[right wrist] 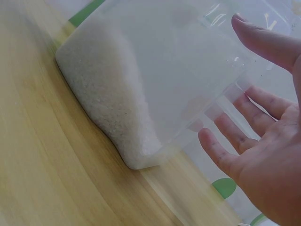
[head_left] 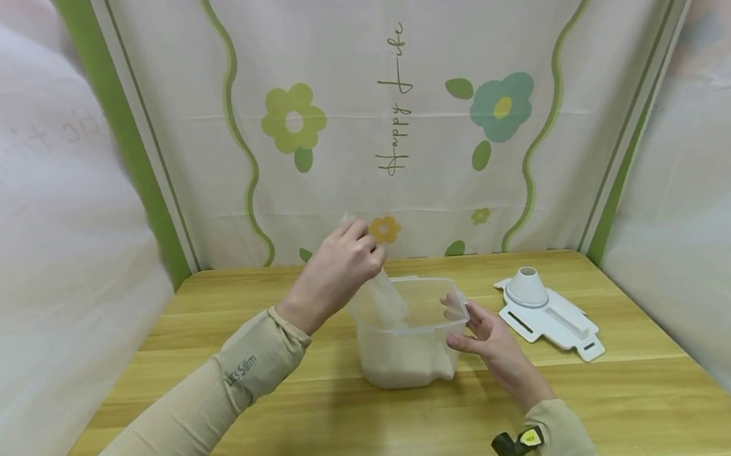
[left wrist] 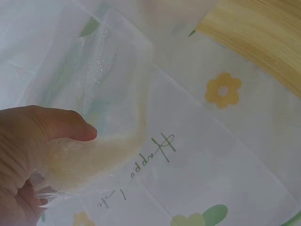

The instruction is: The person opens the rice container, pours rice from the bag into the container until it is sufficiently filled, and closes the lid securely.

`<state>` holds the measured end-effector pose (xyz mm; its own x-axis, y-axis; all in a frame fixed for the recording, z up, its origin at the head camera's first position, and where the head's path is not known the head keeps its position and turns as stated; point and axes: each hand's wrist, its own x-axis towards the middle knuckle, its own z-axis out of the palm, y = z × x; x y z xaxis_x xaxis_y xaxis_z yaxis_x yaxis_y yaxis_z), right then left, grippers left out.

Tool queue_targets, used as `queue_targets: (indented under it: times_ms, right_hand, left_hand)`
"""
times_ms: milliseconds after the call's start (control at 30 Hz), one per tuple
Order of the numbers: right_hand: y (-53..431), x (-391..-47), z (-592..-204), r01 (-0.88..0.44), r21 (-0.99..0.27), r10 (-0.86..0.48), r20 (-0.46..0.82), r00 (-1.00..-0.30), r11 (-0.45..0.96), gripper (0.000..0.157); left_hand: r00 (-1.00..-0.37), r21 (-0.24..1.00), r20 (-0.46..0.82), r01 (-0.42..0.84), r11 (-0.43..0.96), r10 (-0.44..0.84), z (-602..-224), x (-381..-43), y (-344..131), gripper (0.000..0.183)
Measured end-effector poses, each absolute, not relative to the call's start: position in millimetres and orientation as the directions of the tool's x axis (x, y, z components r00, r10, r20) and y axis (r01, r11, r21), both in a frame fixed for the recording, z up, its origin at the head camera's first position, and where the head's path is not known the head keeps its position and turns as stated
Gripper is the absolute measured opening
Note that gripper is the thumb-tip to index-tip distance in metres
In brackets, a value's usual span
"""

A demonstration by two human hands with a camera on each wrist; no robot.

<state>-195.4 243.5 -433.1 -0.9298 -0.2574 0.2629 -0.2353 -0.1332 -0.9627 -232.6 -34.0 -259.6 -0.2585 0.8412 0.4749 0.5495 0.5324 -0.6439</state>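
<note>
My left hand (head_left: 344, 260) grips a clear plastic bag (head_left: 385, 297), which slants down into a translucent plastic tub (head_left: 380, 358). In the left wrist view the thumb presses on the bag, with pale rice (left wrist: 94, 162) gathered in it beside the thumb. White rice (right wrist: 108, 94) lies in the bottom of the tub, heaped against one wall in the right wrist view. The tub stands upright on the wooden table (head_left: 280, 433). My right hand (head_left: 496, 341) is at the tub's right corner, thumb at the front, loosely bent fingers (right wrist: 263, 117) touching the wall behind.
Right of the tub lies a flat white plastic part (head_left: 555, 319) with slots and an upright open cone (head_left: 526, 286). A flower-printed curtain (head_left: 346, 177) closes off the table's back edge, and pale cloth (head_left: 710, 219) hangs along both sides.
</note>
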Motion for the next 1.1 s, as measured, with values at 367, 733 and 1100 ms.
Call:
queue_targets:
  times_ms: [367, 733, 1100]
  right_hand:
    - [243.3, -195.7, -434.5, -0.226, -0.966, -0.263, 0.252, -0.931, -0.125, 0.072]
    - [242.6, -196.2, -433.3, -0.221, -0.968, -0.262, 0.245, -0.933, -0.119, 0.071]
    - [243.3, -196.0, -434.1, -0.219, -0.968, -0.257, 0.244, -0.935, -0.124, 0.071]
  left_hand:
    - [-0.220, -0.660, 0.497, 0.533, 0.530, 0.839, -259.6, -232.5, -37.4, 0.017]
    - [-0.205, -0.649, 0.523, 0.533, 0.543, 0.827, -262.4, -232.2, -41.8, 0.022]
    - [-0.191, -0.659, 0.529, 0.521, 0.542, 0.827, -261.7, -231.8, -44.1, 0.020]
